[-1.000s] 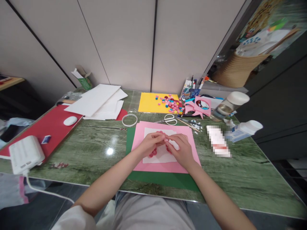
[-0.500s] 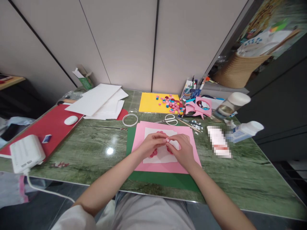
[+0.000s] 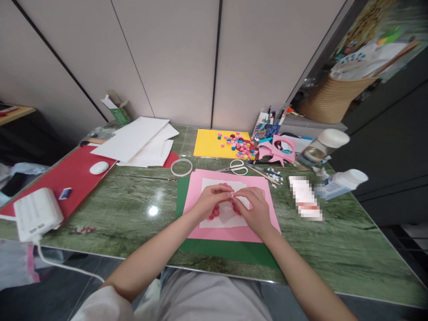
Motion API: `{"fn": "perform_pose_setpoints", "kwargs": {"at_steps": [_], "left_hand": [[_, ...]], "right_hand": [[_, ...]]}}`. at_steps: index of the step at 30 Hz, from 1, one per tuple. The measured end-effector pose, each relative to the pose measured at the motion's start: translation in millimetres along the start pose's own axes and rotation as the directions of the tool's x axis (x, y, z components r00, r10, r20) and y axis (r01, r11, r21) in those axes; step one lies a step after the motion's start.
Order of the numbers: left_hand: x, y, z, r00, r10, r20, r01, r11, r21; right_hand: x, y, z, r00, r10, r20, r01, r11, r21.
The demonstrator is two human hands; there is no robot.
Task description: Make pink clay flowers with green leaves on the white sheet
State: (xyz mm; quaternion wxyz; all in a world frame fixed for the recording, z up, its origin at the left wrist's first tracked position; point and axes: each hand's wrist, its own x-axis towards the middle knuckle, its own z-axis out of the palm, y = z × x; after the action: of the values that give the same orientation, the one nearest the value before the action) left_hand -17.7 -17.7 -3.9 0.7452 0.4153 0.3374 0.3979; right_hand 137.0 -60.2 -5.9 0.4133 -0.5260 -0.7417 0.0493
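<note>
The pink card (image 3: 227,235) is laid over a green sheet (image 3: 227,251) on the worktop (image 3: 133,191). On the card, a smaller white sheet (image 3: 230,220) is placed. Above it, the left hand (image 3: 212,200) and the right hand (image 3: 257,205) are held close, with thumbs and fingers closed in a pinch. Round deep-pink curls (image 3: 214,212) are seen on the white sheet. A tiny pale bit (image 3: 232,195) is gripped between the fingertips of both hands.

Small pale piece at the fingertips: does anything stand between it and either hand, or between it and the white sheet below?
Nothing visible does: the left hand and right hand meet at the small pale piece. Pink coils lie on the white sheet; the hands hide part of it.
</note>
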Motion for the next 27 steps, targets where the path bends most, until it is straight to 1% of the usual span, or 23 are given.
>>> {"fn": "perform_pose_setpoints", "kwargs": {"at_steps": [4,6,8,11,16,21,27], "left_hand": [[0.0,-0.6,-0.6,0.997,0.069,-0.034,-0.064,0.989,0.137],[0.0,-0.8,-1.0,0.995,0.084,-0.048,-0.075,0.983,0.170],[-0.1,-1.1,-1.4,0.996,0.076,-0.050,-0.067,0.984,0.167],[-0.2,-2.4,-1.7,0.998,0.059,-0.038,-0.054,0.993,0.109],[-0.4,-4.5,-1.8,0.997,0.071,-0.024,-0.070,0.997,0.037],[-1.8,-1.9,-0.6,0.996,0.079,-0.029,-0.077,0.994,0.079],[-3.0,-1.1,1.2,0.994,0.087,-0.060,-0.079,0.990,0.119]], "right_hand": [[1.2,1.1,1.0,1.000,0.009,0.010,-0.009,1.000,0.009],[1.8,0.9,1.0,1.000,0.011,0.018,-0.012,1.000,0.011],[2.3,0.3,0.5,1.000,0.014,0.012,-0.014,1.000,0.013],[2.7,-0.9,-0.6,0.999,0.028,-0.017,-0.028,1.000,0.014],[3.1,-1.4,-0.5,0.998,0.055,-0.043,-0.053,0.998,0.027],[2.7,-1.7,-0.7,0.997,0.044,-0.058,-0.043,0.999,0.021],[2.1,-1.9,-0.4,0.997,0.046,-0.058,-0.045,0.999,0.020]]}}
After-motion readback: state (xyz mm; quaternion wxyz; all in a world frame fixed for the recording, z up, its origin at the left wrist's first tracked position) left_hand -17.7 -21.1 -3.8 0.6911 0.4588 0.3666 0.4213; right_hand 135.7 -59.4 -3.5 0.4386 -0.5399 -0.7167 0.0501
